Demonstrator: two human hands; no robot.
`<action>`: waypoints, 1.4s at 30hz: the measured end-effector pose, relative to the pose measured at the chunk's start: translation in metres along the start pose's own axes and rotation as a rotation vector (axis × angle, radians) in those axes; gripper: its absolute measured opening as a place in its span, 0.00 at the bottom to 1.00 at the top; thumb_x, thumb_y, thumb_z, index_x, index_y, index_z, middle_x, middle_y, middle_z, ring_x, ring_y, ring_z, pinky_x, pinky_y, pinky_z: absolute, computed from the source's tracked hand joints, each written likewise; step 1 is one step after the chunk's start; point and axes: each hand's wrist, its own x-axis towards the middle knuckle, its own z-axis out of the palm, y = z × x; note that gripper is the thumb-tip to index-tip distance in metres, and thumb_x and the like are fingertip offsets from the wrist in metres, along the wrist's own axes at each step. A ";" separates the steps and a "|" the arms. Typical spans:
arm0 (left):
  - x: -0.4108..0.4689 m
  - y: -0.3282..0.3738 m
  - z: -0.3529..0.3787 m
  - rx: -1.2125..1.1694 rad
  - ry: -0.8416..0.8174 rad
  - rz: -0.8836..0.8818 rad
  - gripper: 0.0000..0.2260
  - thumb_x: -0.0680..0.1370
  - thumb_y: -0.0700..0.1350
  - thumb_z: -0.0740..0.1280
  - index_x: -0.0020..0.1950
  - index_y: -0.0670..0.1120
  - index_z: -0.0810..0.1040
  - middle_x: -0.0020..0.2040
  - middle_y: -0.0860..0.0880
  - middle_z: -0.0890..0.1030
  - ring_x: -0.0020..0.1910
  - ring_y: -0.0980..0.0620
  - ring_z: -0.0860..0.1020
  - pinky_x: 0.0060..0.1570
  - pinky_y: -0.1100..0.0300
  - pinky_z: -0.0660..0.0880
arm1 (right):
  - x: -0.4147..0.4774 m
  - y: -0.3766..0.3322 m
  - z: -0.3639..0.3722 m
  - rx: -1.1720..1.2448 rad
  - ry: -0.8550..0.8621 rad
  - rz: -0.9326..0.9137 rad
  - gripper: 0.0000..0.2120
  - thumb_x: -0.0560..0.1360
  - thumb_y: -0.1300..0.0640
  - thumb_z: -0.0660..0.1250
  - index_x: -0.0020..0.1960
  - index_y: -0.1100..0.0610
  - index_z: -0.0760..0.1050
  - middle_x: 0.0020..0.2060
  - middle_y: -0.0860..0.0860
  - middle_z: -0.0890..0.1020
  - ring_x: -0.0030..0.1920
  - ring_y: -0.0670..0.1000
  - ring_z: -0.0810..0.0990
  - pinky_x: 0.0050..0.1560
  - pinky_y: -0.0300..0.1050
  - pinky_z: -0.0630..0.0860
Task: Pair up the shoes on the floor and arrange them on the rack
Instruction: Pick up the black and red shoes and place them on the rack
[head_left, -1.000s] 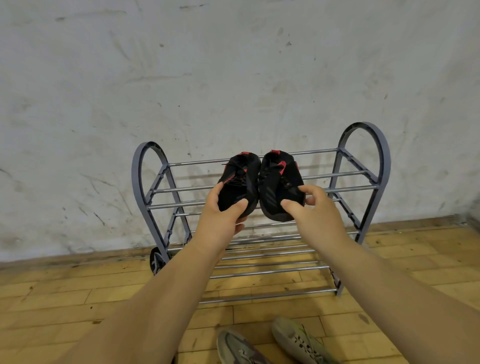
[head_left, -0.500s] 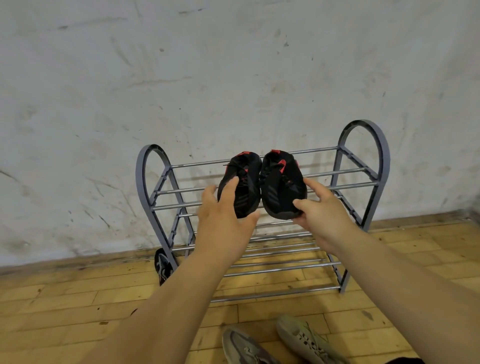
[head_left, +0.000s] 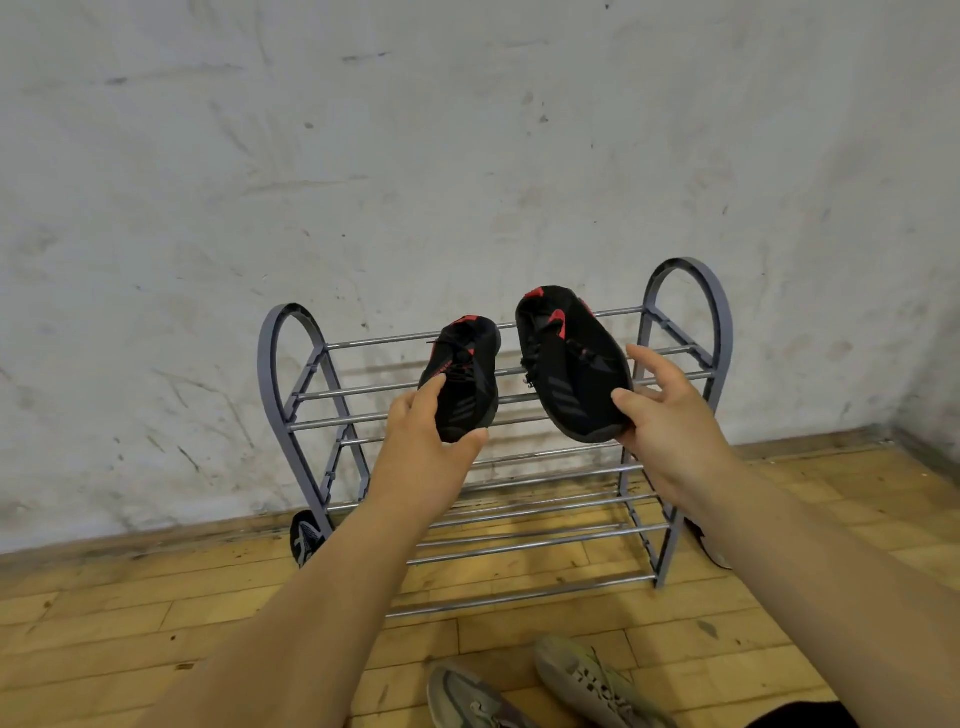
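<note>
Two black-and-red shoes at the top tier of the rack, one in each of my hands.

A scuffed pale wall (head_left: 467, 156) meets a yellow wooden plank floor (head_left: 104, 623), and the grey rack (head_left: 687, 280) stands against the wall. Two grey sneakers (head_left: 592, 680) lie on the floor near me. A dark shoe (head_left: 304, 540) peeks from behind the rack's left leg, and my forearms cover part of the lower rails. My left hand (head_left: 421, 441) pinches the toe of the left black shoe (head_left: 465, 379), which lies across the top rails. My right hand (head_left: 670, 421) grips the toe of the right black shoe (head_left: 571, 364), thumb on top. Both shoes run front to back, heels to the wall, and the right one leans left.
</note>
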 end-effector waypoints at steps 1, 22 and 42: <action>-0.001 0.000 -0.001 0.004 0.012 0.014 0.36 0.78 0.57 0.72 0.82 0.58 0.59 0.77 0.51 0.63 0.70 0.50 0.71 0.64 0.58 0.70 | -0.002 -0.004 -0.003 0.004 -0.007 -0.017 0.26 0.83 0.67 0.62 0.74 0.44 0.70 0.54 0.54 0.86 0.51 0.51 0.87 0.47 0.46 0.84; -0.065 0.041 -0.086 0.417 -0.188 0.464 0.31 0.83 0.63 0.58 0.83 0.64 0.49 0.71 0.58 0.74 0.68 0.55 0.69 0.65 0.56 0.70 | -0.044 -0.034 0.010 -0.133 -0.494 -0.084 0.16 0.83 0.60 0.65 0.66 0.45 0.80 0.53 0.57 0.87 0.55 0.59 0.87 0.57 0.56 0.82; -0.038 -0.058 -0.132 0.082 -0.196 0.051 0.26 0.86 0.47 0.61 0.75 0.76 0.62 0.62 0.57 0.82 0.58 0.55 0.82 0.58 0.58 0.76 | -0.003 0.020 0.094 -0.167 -0.208 0.060 0.13 0.83 0.47 0.65 0.67 0.41 0.78 0.62 0.45 0.80 0.61 0.53 0.80 0.59 0.49 0.77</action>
